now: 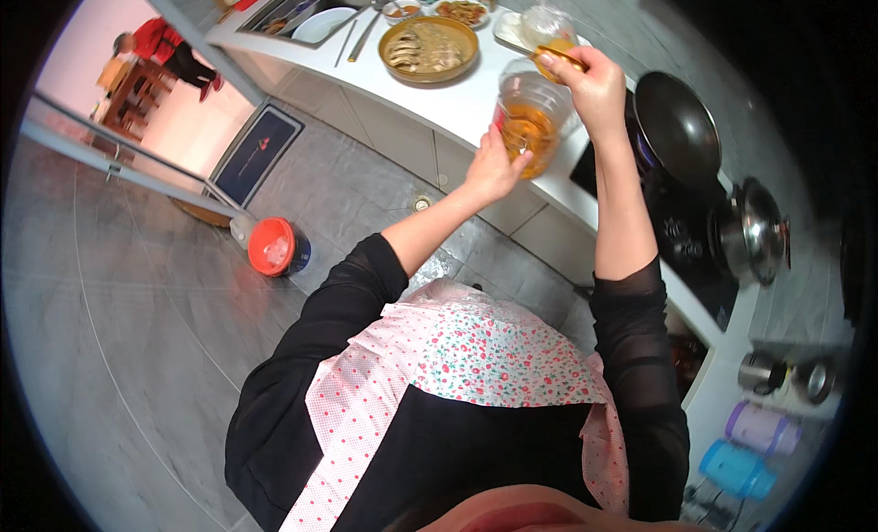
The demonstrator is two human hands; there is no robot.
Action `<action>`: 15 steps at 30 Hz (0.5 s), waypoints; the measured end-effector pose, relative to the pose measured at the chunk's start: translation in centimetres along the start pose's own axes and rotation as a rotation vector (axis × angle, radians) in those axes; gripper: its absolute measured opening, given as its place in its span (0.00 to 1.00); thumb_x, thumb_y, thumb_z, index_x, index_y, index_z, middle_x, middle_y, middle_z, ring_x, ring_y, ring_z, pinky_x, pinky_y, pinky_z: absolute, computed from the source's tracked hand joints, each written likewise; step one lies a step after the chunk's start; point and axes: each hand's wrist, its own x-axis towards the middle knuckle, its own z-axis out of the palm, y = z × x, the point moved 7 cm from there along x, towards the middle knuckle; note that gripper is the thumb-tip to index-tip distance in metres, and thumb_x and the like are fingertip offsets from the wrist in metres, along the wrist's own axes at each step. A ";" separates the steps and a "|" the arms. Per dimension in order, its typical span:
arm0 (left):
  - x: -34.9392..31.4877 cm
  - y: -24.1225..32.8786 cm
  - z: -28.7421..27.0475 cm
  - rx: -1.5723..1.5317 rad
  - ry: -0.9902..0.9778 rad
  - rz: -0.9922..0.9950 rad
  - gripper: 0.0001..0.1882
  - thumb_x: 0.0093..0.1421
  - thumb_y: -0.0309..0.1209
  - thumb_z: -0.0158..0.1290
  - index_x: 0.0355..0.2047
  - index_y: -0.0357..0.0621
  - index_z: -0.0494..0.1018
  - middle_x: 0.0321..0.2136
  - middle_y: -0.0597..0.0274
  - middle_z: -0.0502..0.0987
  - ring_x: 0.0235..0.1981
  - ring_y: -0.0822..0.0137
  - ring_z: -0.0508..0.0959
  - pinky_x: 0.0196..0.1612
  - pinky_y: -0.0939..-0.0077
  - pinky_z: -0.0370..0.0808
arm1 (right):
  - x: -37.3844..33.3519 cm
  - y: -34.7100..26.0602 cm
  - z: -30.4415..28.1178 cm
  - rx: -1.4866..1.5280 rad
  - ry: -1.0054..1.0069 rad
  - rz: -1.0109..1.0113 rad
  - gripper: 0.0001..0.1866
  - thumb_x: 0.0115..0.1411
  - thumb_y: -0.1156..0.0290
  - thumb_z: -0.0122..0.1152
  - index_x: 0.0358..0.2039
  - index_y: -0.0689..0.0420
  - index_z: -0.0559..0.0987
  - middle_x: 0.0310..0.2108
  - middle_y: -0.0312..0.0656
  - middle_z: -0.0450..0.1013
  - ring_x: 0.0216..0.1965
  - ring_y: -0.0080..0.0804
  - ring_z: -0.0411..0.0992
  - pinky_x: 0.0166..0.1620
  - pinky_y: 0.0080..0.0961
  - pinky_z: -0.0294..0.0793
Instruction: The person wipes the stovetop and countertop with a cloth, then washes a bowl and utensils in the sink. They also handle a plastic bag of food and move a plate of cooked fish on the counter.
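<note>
Over the counter edge I hold a large clear plastic oil jug (540, 120), with golden oil in its lower part. My left hand (497, 169) grips the jug low on its side. At the top, my right hand (594, 85) is closed around a yellow part (554, 62) that looks like the jug's handle; whether a cap is on cannot be made out. The jug is slightly blurred. Left of it on the counter, a brown-rimmed dish (427, 75) holds pale sliced food in a sauce or liquid.
A black wok (677, 128) and a lidded steel pot (752, 230) stand on the dark stove (681, 235) to the right. The sink (297, 15) is at the far left. A red bucket (272, 247) stands on the floor; another person (165, 47) is beyond the doorway.
</note>
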 end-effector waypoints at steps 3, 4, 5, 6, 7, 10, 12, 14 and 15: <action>0.9 0.4 1.3 0.179 -0.030 -0.035 0.54 0.61 0.49 0.58 0.68 0.22 0.40 0.63 0.30 0.57 0.61 0.38 0.64 0.65 0.54 0.63 | 0.4 1.1 -0.4 0.046 0.099 -0.095 0.16 0.52 0.60 0.75 0.28 0.62 0.83 0.19 0.41 0.76 0.21 0.28 0.72 0.29 0.29 0.71; 1.3 0.3 1.7 0.248 -0.098 -0.074 0.55 0.60 0.49 0.58 0.68 0.22 0.39 0.63 0.29 0.56 0.62 0.38 0.64 0.66 0.55 0.63 | 0.4 1.6 -0.6 0.030 0.134 -0.087 0.16 0.52 0.61 0.75 0.28 0.62 0.82 0.20 0.42 0.76 0.22 0.32 0.73 0.30 0.31 0.71; 1.8 0.5 1.8 0.167 -0.148 -0.082 0.58 0.59 0.49 0.60 0.69 0.23 0.35 0.65 0.30 0.54 0.64 0.39 0.61 0.67 0.56 0.60 | 0.3 1.3 -0.8 -0.083 0.159 -0.157 0.16 0.52 0.61 0.74 0.28 0.61 0.81 0.22 0.43 0.76 0.24 0.37 0.73 0.31 0.33 0.72; 2.3 1.1 1.1 0.106 -0.137 0.009 0.58 0.59 0.50 0.59 0.69 0.23 0.36 0.65 0.31 0.54 0.65 0.40 0.60 0.68 0.57 0.59 | 0.1 0.7 -1.1 -0.191 0.202 -0.269 0.15 0.53 0.62 0.74 0.28 0.61 0.80 0.23 0.45 0.76 0.26 0.42 0.74 0.33 0.35 0.72; 2.6 1.1 0.8 0.080 -0.227 0.052 0.55 0.60 0.49 0.60 0.70 0.26 0.39 0.66 0.32 0.53 0.65 0.41 0.62 0.67 0.57 0.62 | 0.1 1.0 -1.1 -0.241 0.177 -0.221 0.15 0.53 0.63 0.73 0.29 0.61 0.80 0.26 0.46 0.76 0.29 0.45 0.74 0.34 0.37 0.72; 1.7 -2.0 -3.0 -0.019 -0.377 0.056 0.46 0.61 0.47 0.59 0.71 0.38 0.49 0.67 0.36 0.55 0.62 0.45 0.66 0.64 0.60 0.67 | -0.8 0.6 -1.6 -0.350 0.097 -0.191 0.12 0.56 0.66 0.71 0.33 0.61 0.79 0.31 0.48 0.77 0.35 0.46 0.74 0.38 0.36 0.72; -1.5 -6.7 -7.7 -0.049 -0.434 -0.015 0.42 0.62 0.46 0.59 0.70 0.43 0.54 0.67 0.38 0.56 0.60 0.47 0.70 0.61 0.61 0.70 | -1.8 0.2 -2.7 -0.351 0.044 -0.111 0.14 0.59 0.67 0.70 0.41 0.61 0.80 0.40 0.49 0.76 0.42 0.44 0.74 0.43 0.36 0.73; -5.8 -12.3 -14.5 0.037 -0.382 -0.025 0.39 0.62 0.48 0.59 0.68 0.45 0.60 0.67 0.41 0.58 0.57 0.48 0.73 0.60 0.61 0.72 | -2.7 -0.5 -4.0 -0.278 -0.020 -0.059 0.19 0.61 0.67 0.68 0.50 0.61 0.79 0.49 0.48 0.74 0.48 0.41 0.73 0.49 0.35 0.74; -8.5 -16.4 -18.5 0.230 -0.369 -0.181 0.37 0.62 0.50 0.58 0.66 0.45 0.63 0.64 0.39 0.61 0.58 0.46 0.72 0.60 0.60 0.72 | -3.0 -1.5 -4.8 -0.433 0.034 -0.126 0.20 0.61 0.67 0.68 0.52 0.60 0.78 0.51 0.47 0.72 0.51 0.39 0.72 0.49 0.33 0.75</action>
